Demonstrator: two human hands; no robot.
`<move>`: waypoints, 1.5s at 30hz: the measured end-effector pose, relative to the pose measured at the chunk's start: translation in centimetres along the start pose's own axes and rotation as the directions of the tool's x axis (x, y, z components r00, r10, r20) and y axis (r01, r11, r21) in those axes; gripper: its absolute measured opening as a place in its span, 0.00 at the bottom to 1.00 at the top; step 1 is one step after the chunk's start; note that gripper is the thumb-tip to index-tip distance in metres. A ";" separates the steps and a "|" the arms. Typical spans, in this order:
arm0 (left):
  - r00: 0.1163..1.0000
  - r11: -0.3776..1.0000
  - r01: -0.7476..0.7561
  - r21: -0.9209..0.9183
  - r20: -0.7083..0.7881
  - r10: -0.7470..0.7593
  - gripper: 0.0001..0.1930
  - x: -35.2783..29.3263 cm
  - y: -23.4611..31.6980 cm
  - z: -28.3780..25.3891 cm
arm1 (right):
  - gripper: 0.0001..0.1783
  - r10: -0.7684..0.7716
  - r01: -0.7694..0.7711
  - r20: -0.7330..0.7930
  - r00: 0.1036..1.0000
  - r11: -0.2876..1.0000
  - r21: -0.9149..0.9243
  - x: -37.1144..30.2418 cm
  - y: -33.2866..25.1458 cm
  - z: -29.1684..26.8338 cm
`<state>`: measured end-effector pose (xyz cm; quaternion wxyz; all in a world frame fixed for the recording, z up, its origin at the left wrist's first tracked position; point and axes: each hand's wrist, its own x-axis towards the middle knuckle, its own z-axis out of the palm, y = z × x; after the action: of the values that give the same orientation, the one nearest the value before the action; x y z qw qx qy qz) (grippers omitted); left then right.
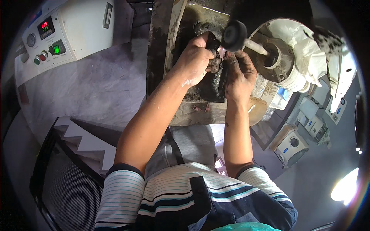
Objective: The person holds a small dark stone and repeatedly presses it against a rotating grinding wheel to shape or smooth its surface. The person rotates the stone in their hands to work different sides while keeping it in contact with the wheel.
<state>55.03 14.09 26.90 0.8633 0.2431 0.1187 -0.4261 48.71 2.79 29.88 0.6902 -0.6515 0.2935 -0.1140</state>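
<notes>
Head view. Both hands are meeting under a black wheel [234, 35], and a small pink piece [222, 52] is sitting between their fingertips, just beside the wheel's lower rim. Whether piece and rim are touching, I cannot tell.

The left hand [198, 57] is curling narrowly, its thumb and bent fingers closing in on the piece's left side; the exact contact is hidden. The right hand [239, 75] is bringing thumb and fingertips close together at the piece's right side, apparently pinching it. The two-sided hold is probably serving to steady so small an item and set its angle to the wheel. The wheel is projecting on a pale shaft [256, 47] from a round housing [279, 57], presumably leaving room for fingers around it. A blackened tray [204, 92] is lying below, likely placed for catching residue.

Count: two hands, one piece between them, one wheel, one shaft, one housing, one tray. At least two reddish scraps [197, 108] are lying on the near ledge [185, 116]. At left, one white cabinet [86, 34] is showing one lit green switch [57, 49].
</notes>
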 end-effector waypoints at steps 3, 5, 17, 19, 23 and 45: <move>0.998 0.996 -0.055 0.072 0.010 0.055 0.20 0.8 0.0 -0.5 | 0.06 0.008 -0.008 -0.006 1.000 1.000 0.004 0.4 0.1 0.2; 0.997 0.990 -0.078 0.115 -0.008 0.079 0.21 0.4 0.0 0.0 | 0.06 0.015 -0.015 -0.003 1.000 1.000 -0.015 0.7 0.5 -0.4; 0.994 0.993 -0.058 0.098 -0.086 0.067 0.20 1.5 0.3 0.4 | 0.07 -0.006 0.006 0.026 1.000 1.000 -0.027 1.6 0.4 0.0; 0.992 0.995 -0.053 0.079 -0.111 0.061 0.20 1.5 0.3 0.7 | 0.07 0.050 -0.050 -0.059 0.997 0.999 -0.003 1.6 -0.1 0.4; 0.991 0.996 -0.053 0.076 -0.122 0.062 0.18 0.1 0.3 1.1 | 0.09 0.007 -0.007 0.024 1.000 1.000 0.016 0.6 0.4 -0.4; 0.965 0.955 0.164 0.247 -0.240 -0.104 0.12 0.3 1.2 0.1 | 0.05 0.050 -0.050 -0.014 0.999 0.998 0.043 -1.0 -0.8 -0.1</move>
<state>56.18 14.42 27.25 0.7730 0.3938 0.1738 -0.4660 48.00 3.16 30.96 0.7041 -0.6284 0.3126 -0.1079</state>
